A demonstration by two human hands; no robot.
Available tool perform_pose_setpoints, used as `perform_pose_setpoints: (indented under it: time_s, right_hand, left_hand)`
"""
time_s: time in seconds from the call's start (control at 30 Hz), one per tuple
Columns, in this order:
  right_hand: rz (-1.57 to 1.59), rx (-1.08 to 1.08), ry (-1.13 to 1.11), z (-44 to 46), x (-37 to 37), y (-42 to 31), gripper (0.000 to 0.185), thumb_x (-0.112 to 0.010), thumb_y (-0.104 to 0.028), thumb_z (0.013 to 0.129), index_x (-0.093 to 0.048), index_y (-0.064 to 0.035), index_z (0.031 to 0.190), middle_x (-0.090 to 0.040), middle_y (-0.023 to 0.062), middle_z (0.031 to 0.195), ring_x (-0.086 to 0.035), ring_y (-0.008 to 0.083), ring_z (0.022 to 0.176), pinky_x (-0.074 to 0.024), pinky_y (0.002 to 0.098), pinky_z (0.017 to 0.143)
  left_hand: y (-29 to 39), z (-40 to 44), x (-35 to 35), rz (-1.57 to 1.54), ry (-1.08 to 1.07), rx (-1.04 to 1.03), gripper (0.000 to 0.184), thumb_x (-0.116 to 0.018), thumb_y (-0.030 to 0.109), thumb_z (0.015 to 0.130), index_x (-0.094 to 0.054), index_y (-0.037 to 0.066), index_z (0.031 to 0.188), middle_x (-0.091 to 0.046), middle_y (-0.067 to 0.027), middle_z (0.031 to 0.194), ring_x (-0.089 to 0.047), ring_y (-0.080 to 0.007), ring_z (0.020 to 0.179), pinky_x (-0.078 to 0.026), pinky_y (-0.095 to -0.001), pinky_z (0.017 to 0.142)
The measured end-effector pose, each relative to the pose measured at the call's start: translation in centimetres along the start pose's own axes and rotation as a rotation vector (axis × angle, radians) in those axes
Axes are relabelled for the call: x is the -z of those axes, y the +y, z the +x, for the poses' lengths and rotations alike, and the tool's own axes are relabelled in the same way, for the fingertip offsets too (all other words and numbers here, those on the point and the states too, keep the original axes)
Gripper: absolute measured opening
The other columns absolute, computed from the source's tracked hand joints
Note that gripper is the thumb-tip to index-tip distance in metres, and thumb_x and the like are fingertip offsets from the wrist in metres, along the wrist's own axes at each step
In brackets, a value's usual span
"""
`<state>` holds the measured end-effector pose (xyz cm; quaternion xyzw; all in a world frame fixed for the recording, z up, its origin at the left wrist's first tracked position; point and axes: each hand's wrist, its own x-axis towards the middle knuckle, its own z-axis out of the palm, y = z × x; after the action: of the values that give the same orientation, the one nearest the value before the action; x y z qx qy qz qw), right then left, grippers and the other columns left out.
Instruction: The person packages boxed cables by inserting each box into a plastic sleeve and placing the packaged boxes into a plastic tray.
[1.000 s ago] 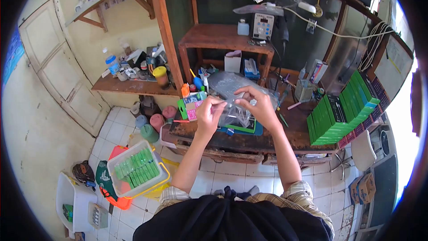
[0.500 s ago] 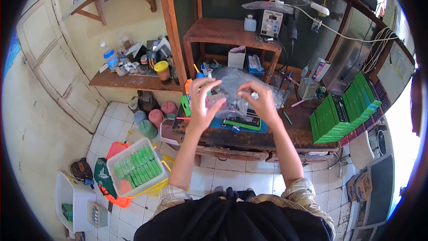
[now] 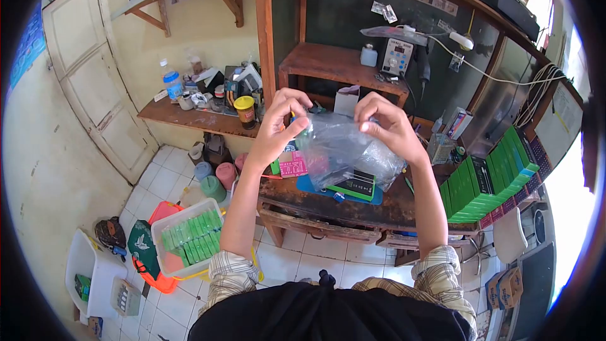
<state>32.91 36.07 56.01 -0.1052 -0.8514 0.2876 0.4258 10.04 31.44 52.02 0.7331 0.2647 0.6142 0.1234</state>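
Left hand point(image 3: 282, 127) and right hand point(image 3: 390, 127) half-curled, pinching clear plastic bag point(image 3: 334, 148) spread between them above tabletop point(image 3: 398, 206). From bag: pink box point(image 3: 293, 164) at eight o'clock, flat green box point(image 3: 357, 187) at five, stacked green boxes point(image 3: 466, 191) toward four.

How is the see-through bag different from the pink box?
The bag is see-through; the pink box isn't. The bag is crinkly, while the pink box has straight edges. The left hand and right hand hold the bag up; neither holds the pink box.
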Motion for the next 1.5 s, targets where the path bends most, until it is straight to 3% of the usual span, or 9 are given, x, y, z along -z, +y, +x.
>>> perform_pose_setpoints:
  time_s: [0.23,0.3,0.47,0.87,0.97,1.13,1.23,1.33,1.5]
  right_hand:
    - [0.359,0.152,-0.088,-1.1,-0.9,2.9,0.016,-0.063,-0.012,0.078,-0.049,-0.0072,0.072,-0.056,0.0045,0.078,-0.049,0.0165,0.086,-0.0381,0.0321,0.078]
    - [0.685,-0.092,-0.134,-2.2,-1.0,5.2,0.015,-0.061,-0.013,0.08,-0.048,-0.007,0.074,-0.055,0.0033,0.077,-0.05,0.0139,0.08,-0.0393,0.0281,0.073]
    - [0.378,-0.452,-0.125,-3.9,-1.6,7.2,0.019,-0.061,-0.017,0.08,-0.057,-0.0059,0.095,-0.052,-0.0031,0.074,-0.046,0.0055,0.071,-0.0376,0.0224,0.064]
    - [0.502,-0.586,-0.215,-6.1,-4.5,12.5,0.015,-0.065,-0.016,0.076,-0.055,-0.0076,0.083,-0.047,-0.0023,0.085,-0.043,0.0091,0.082,-0.0349,0.0242,0.077]
    - [0.206,-0.54,-0.303,-6.8,-5.3,13.9,0.016,-0.064,-0.019,0.077,-0.056,-0.0074,0.084,-0.045,0.0007,0.089,-0.043,0.0109,0.085,-0.035,0.0249,0.076]
    - [0.288,-0.631,-0.276,-8.9,-5.3,17.5,0.024,-0.063,-0.023,0.077,-0.059,-0.0097,0.097,-0.046,0.0058,0.1,-0.042,0.019,0.099,-0.0342,0.0302,0.088]
    - [0.089,-0.647,-0.201,-12.2,-3.9,21.3,0.052,-0.067,-0.029,0.073,-0.05,-0.0129,0.118,-0.043,0.0113,0.117,-0.037,0.027,0.112,-0.03,0.0354,0.097]
    - [-0.358,-0.817,-0.607,-14.3,-3.2,23.5,0.108,-0.076,-0.044,0.055,-0.017,-0.0056,0.136,-0.023,0.022,0.136,-0.021,0.0344,0.126,-0.0169,0.0387,0.105]
    - [-0.34,-0.967,-0.64,-15.0,-4.0,24.2,0.117,-0.078,-0.047,0.047,-0.014,-0.0064,0.136,-0.025,0.0218,0.134,-0.019,0.0376,0.126,-0.0202,0.0425,0.103]
  left_hand:
    - [-3.1,-1.3,-2.6,-0.327,-0.116,0.239,0.024,-0.054,0.023,0.084,-0.044,0.008,0.068,-0.038,-0.0014,0.09,-0.037,-0.0094,0.082,-0.029,-0.0224,0.076]
    - [-5.6,-2.4,-3.7,-0.585,-0.015,0.391,0.025,-0.053,0.027,0.084,-0.043,0.009,0.069,-0.04,0.0008,0.089,-0.037,-0.008,0.075,-0.029,-0.0209,0.072]
    - [-6.8,-4.3,-5.0,-1.014,0.024,0.413,0.026,-0.053,0.032,0.085,-0.041,0.012,0.074,-0.043,0.0003,0.079,-0.039,-0.0068,0.071,-0.032,-0.0213,0.065]
    - [-10.3,-8.8,-3.2,-0.684,-0.107,0.654,0.017,-0.059,0.024,0.083,-0.051,0.009,0.083,-0.046,0.0054,0.069,-0.04,-0.0028,0.057,-0.032,-0.0177,0.052]
    - [-10.6,-9.2,-3.3,-0.455,-0.223,0.687,0.015,-0.061,0.019,0.081,-0.053,0.007,0.086,-0.051,0.0043,0.073,-0.046,-0.0028,0.063,-0.036,-0.0177,0.055]
    - [-12.0,-10.7,-4.2,-0.283,-0.151,0.609,0.017,-0.059,0.019,0.082,-0.052,0.004,0.084,-0.051,-0.0003,0.079,-0.05,-0.0083,0.07,-0.041,-0.0223,0.063]
    - [-11.8,-10.9,-3.8,-0.005,-0.172,0.399,0.019,-0.06,0.019,0.081,-0.05,0.002,0.084,-0.05,-0.0036,0.081,-0.05,-0.0132,0.075,-0.04,-0.0257,0.068]
    - [-11.7,-11.3,-3.3,0.038,-0.228,0.412,0.019,-0.06,0.017,0.08,-0.049,0.002,0.084,-0.047,-0.0055,0.08,-0.048,-0.0167,0.077,-0.039,-0.0282,0.071]
    - [-11.8,-11.8,-3.3,0.052,-0.234,0.417,0.016,-0.06,0.013,0.078,-0.05,0.003,0.083,-0.045,-0.0059,0.079,-0.048,-0.0185,0.076,-0.039,-0.0288,0.069]
